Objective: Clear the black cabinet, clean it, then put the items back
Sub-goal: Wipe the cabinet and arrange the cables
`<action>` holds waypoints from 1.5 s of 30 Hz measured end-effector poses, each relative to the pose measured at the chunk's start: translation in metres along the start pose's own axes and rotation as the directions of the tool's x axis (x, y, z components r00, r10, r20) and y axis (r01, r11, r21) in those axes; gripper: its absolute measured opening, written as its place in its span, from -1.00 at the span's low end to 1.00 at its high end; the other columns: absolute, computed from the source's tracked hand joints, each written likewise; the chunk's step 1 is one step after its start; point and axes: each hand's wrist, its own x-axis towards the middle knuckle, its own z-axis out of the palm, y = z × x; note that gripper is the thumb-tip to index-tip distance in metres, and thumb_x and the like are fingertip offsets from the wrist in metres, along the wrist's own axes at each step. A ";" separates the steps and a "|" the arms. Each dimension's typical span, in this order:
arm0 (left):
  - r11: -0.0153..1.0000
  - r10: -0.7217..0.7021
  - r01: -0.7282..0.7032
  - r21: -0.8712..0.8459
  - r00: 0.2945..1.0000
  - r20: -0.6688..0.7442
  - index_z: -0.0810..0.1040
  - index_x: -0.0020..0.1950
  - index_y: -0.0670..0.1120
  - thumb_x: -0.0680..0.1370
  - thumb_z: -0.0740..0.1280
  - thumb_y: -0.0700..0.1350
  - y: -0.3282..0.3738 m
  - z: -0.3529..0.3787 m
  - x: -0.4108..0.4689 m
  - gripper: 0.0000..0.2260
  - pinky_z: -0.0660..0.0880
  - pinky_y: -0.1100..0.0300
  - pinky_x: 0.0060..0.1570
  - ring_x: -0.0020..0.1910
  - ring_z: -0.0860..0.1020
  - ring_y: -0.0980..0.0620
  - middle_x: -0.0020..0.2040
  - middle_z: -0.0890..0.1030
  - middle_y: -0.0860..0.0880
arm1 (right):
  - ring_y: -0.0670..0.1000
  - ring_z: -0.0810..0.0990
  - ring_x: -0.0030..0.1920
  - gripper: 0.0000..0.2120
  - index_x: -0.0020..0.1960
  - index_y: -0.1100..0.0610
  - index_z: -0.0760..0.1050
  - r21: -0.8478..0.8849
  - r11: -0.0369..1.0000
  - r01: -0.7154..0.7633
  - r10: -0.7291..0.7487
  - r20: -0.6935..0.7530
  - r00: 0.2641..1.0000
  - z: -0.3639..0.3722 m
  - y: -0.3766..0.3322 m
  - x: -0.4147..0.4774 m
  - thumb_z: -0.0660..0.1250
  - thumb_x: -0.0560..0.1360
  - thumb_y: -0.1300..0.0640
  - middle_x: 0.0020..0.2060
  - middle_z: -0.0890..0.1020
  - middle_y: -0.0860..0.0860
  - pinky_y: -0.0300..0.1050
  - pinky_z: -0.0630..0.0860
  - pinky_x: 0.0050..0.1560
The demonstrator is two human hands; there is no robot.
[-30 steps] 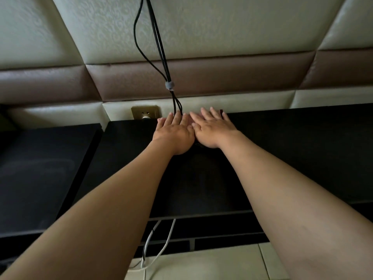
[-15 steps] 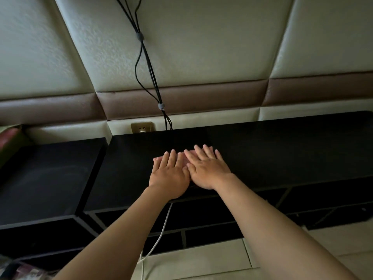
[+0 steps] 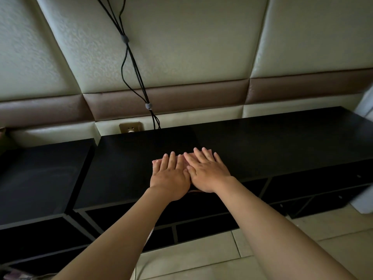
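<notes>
Now both flat, open hands, left [image 3: 171,178] and right [image 3: 207,172], have drawn the pink cloth [image 3: 156,163] from the rear edge toward the front of the cabinet [image 3: 282,142] top; cleaning is under way.

A long black cabinet [image 3: 272,142] runs across the middle of the frame, its flat top bare along the right stretch. Near the centre of the top lies a pink cloth [image 3: 156,163], mostly covered; only its left corner and far edge show. Two hands rest flat on the cloth, side by side and touching: the left hand [image 3: 170,178] and the right hand [image 3: 206,171], fingers spread. At the left of the frame a lower black unit [image 3: 40,174] stands just beside the cabinet, its top bare. Both stand on a pale tiled floor [image 3: 191,259] at the bottom.
</notes>
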 end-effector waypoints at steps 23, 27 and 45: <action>0.998 0.053 -0.052 -0.041 0.998 0.019 -0.20 0.63 -0.03 0.67 -0.21 0.17 0.088 -0.002 0.084 -0.43 -0.22 -0.16 0.56 0.60 -0.27 -0.09 0.64 -0.22 -0.09 | 0.02 -0.30 0.60 -0.50 0.60 -0.26 -0.26 -0.025 0.995 -0.095 0.096 0.029 0.995 -0.031 0.109 0.017 -0.20 0.69 -0.17 0.62 -0.23 -0.10 0.18 -0.26 0.58; 0.999 0.030 -0.031 -0.034 0.999 -0.032 -0.20 0.64 -0.03 0.66 -0.22 0.17 0.078 -0.005 0.115 -0.42 -0.21 -0.14 0.56 0.60 -0.27 -0.08 0.64 -0.21 -0.09 | 0.03 -0.29 0.61 -0.49 0.60 -0.26 -0.26 -0.032 0.996 -0.085 0.085 0.002 0.996 -0.037 0.116 0.055 -0.19 0.69 -0.17 0.63 -0.21 -0.09 0.20 -0.24 0.58; 0.995 -0.101 0.099 -0.031 0.989 -0.104 -0.10 0.65 -0.01 0.65 -0.19 0.14 0.057 -0.023 0.228 -0.43 -0.17 -0.08 0.57 0.62 -0.16 -0.02 0.65 -0.09 -0.04 | 0.05 -0.21 0.62 -0.46 0.62 -0.23 -0.16 -0.040 0.999 -0.035 0.034 -0.048 0.998 -0.063 0.141 0.182 -0.19 0.66 -0.19 0.64 -0.11 -0.06 0.21 -0.25 0.57</action>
